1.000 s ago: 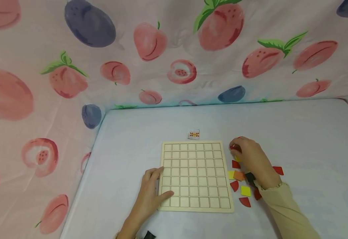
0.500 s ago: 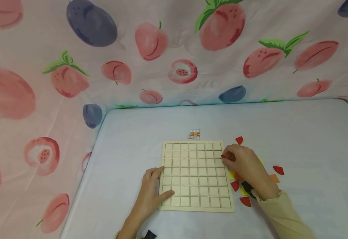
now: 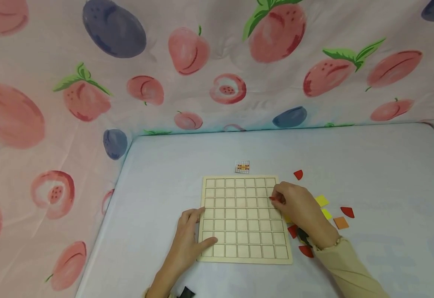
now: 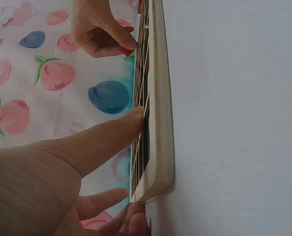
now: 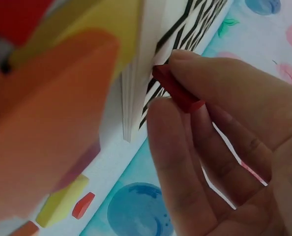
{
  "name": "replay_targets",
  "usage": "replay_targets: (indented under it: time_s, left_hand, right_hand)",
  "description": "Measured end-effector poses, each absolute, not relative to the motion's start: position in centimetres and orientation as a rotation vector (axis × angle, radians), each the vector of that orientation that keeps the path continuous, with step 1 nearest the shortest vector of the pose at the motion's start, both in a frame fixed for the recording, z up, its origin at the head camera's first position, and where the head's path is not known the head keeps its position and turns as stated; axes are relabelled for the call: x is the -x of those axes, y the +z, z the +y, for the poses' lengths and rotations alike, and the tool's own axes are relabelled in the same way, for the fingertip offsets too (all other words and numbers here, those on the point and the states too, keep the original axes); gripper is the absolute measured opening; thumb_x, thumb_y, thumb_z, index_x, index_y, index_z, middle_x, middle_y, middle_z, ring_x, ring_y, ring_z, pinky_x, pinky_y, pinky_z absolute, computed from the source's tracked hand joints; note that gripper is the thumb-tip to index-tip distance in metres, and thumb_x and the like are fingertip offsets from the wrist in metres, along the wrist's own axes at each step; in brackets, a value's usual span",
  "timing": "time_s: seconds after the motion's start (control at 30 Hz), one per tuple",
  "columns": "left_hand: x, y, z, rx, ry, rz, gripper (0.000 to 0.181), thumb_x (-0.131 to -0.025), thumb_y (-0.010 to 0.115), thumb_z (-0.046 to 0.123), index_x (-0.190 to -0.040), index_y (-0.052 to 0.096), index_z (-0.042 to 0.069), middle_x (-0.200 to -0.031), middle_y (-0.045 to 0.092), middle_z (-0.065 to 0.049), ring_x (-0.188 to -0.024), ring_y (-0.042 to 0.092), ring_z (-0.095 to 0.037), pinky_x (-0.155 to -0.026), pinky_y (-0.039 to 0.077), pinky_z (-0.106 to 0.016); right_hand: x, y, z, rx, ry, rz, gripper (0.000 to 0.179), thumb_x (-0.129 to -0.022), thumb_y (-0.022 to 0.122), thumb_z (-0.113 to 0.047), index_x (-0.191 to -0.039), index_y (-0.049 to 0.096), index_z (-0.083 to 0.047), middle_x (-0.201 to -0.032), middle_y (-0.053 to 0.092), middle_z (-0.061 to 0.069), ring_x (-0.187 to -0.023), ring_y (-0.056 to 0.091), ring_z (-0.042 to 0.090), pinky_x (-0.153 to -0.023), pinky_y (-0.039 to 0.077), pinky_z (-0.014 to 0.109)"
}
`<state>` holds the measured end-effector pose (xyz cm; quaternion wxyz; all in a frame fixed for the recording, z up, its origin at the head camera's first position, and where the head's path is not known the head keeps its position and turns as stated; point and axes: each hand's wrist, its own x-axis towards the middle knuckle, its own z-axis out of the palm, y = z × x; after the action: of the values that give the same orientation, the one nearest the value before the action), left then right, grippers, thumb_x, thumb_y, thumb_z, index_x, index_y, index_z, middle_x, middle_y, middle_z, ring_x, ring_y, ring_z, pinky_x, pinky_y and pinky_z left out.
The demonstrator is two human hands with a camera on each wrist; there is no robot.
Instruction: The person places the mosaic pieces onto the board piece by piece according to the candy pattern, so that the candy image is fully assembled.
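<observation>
A square wooden grid board (image 3: 241,225) lies flat on the table. My left hand (image 3: 186,239) rests at its left edge, the straight thumb on the board's face and a fingertip touching the rim; the left wrist view shows the other fingers by a board corner. Over the upper right cells, my right hand (image 3: 302,209) pinches a small red wedge-shaped tile (image 5: 178,91) between thumb and fingers. Seen from the right wrist, that tile's tip is at the board's face; whether it touches is hard to tell. In the head view fingers mostly cover the tile.
Right of the board lie loose tiles: red quarter-round ones (image 3: 298,174), yellow squares (image 3: 321,200) and an orange square (image 3: 341,223). Some are partly hidden under my right forearm. A small printed pattern card (image 3: 242,167) sits behind the board. Fruit-print cloth (image 3: 224,54) rises beyond the table.
My right hand has brought the red tile leftward from the loose pieces to over the board, then slightly further left and down. My left hand has stayed in place.
</observation>
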<state>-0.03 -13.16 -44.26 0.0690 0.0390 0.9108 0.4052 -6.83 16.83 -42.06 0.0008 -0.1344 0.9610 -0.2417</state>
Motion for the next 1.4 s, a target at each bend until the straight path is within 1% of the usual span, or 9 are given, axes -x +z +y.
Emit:
replay_targets:
  time_s: [0.33,0.47,0.67,0.8,0.87,0.97,1.17,1.27,1.4]
  left_hand:
    - [0.07,-44.28,-13.18,-0.125,1.204,2.757,0.082,-0.076,0.087,0.023,-0.145,0.046,0.008,-0.134,0.044,-0.009,-0.118,0.045,-0.021,-0.098,0.043,-0.046]
    - [0.10,-44.28,-13.17,-0.125,1.200,2.752,0.082,-0.076,0.087,0.023,-0.145,0.046,0.008,-0.134,0.044,-0.009,-0.118,0.045,-0.022,-0.098,0.043,-0.047]
    - [0.12,-44.28,-13.17,-0.135,1.190,2.760,0.081,-0.076,0.087,0.024,-0.145,0.046,0.009,-0.133,0.044,-0.009,-0.117,0.045,-0.021,-0.096,0.044,-0.046]
    - [0.11,-44.34,-13.19,-0.139,1.186,2.766,0.081,-0.076,0.087,0.023,-0.144,0.046,0.009,-0.133,0.044,-0.009,-0.116,0.045,-0.021,-0.096,0.044,-0.046]
    - [0.13,-44.38,-13.20,-0.140,1.188,2.766,0.081,-0.076,0.087,0.023,-0.144,0.046,0.008,-0.133,0.044,-0.009,-0.116,0.045,-0.021,-0.096,0.044,-0.046]
    - [0.16,-44.44,-13.21,-0.140,1.189,2.769,0.081,-0.076,0.087,0.023,-0.144,0.046,0.009,-0.134,0.044,-0.010,-0.116,0.045,-0.021,-0.095,0.045,-0.045]
    - [0.14,-44.41,-13.21,-0.136,1.190,2.773,0.079,-0.075,0.088,0.022,-0.143,0.047,0.009,-0.136,0.044,-0.010,-0.116,0.047,-0.021,-0.094,0.045,-0.043]
    - [0.13,-44.37,-13.22,-0.132,1.192,2.769,0.080,-0.075,0.088,0.022,-0.143,0.047,0.009,-0.136,0.043,-0.010,-0.116,0.047,-0.021,-0.094,0.046,-0.043]
    - [0.09,-44.35,-13.30,-0.132,1.197,2.762,0.079,-0.076,0.087,0.023,-0.143,0.047,0.011,-0.137,0.043,-0.009,-0.116,0.047,-0.021,-0.093,0.046,-0.043]
  right_hand:
    - [6.89,-41.98,16.48,0.468,-0.668,3.018,0.020,-0.077,0.085,-0.011,-0.077,0.066,-0.013,-0.072,0.054,-0.006,-0.065,0.047,0.010,-0.060,0.044,0.025]
    - [6.90,-41.99,16.62,0.463,-0.672,3.004,0.018,-0.077,0.085,-0.013,-0.080,0.067,-0.012,-0.073,0.055,-0.006,-0.066,0.048,0.010,-0.061,0.043,0.026]
    - [7.02,-42.05,16.69,0.476,-0.666,2.998,0.010,-0.083,0.079,-0.009,-0.091,0.073,-0.010,-0.079,0.060,-0.004,-0.069,0.049,0.012,-0.064,0.046,0.028]
    - [7.23,-42.06,16.58,0.493,-0.675,2.979,0.007,-0.085,0.071,-0.003,-0.089,0.074,-0.007,-0.082,0.065,0.000,-0.072,0.052,0.014,-0.069,0.049,0.032]
    - [7.34,-42.03,16.48,0.486,-0.689,2.952,0.005,-0.085,0.069,-0.003,-0.087,0.073,-0.006,-0.081,0.064,0.001,-0.072,0.052,0.015,-0.069,0.049,0.032]
    - [7.53,-41.96,16.41,0.467,-0.690,2.913,0.001,-0.086,0.071,-0.006,-0.087,0.070,-0.006,-0.078,0.060,0.000,-0.071,0.050,0.015,-0.066,0.046,0.030]
    - [7.55,-41.85,16.47,0.448,-0.698,2.852,0.016,-0.085,0.079,-0.020,-0.086,0.067,-0.009,-0.071,0.051,-0.002,-0.065,0.045,0.012,-0.059,0.039,0.027]
    - [7.49,-41.94,16.70,0.459,-0.695,2.860,0.021,-0.083,0.081,-0.026,-0.085,0.066,-0.011,-0.070,0.051,-0.003,-0.062,0.045,0.011,-0.057,0.039,0.026]
    - [7.37,-42.00,17.06,0.510,-0.687,2.897,0.024,-0.080,0.083,-0.029,-0.088,0.069,-0.013,-0.069,0.050,-0.006,-0.061,0.044,0.008,-0.056,0.038,0.025]
